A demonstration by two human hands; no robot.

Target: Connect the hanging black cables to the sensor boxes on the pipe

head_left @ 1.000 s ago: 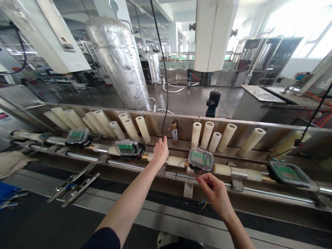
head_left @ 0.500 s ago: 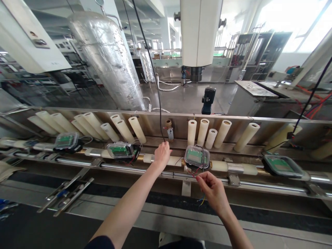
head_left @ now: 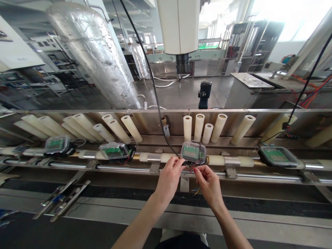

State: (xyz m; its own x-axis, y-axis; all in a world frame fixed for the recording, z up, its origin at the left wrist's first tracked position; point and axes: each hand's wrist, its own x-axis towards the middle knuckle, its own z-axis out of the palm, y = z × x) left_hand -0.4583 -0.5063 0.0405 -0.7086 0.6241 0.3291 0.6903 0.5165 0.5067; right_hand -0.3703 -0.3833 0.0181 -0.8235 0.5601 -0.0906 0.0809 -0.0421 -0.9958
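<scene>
A clear-lidded meter box point(head_left: 193, 152) with a green circuit board sits on the pipe line in front of me. My left hand point(head_left: 171, 173) is closed on the lower end of a black cable point(head_left: 156, 93) that hangs from above, just left of that box. Thin red wires point(head_left: 190, 169) come out beneath the box, and my right hand point(head_left: 207, 181) pinches them between thumb and fingertips. Blue and yellow wire ends point(head_left: 196, 191) dangle beside my right fingers. The two hands are close together but apart, and the wire tips between them are too small to make out.
More meter boxes stand along the line, two at the left point(head_left: 116, 151) and one at the right point(head_left: 278, 156). Several cream plastic tubes point(head_left: 199, 128) lean against the metal back wall. A steel rail point(head_left: 259, 176) runs below the pipes. Another black cable point(head_left: 306, 83) hangs at the right.
My left hand has come down and to the right, bringing the black cable's end towards the wires at the middle box. My right hand still pinches the wires. The whole view has shifted slightly.
</scene>
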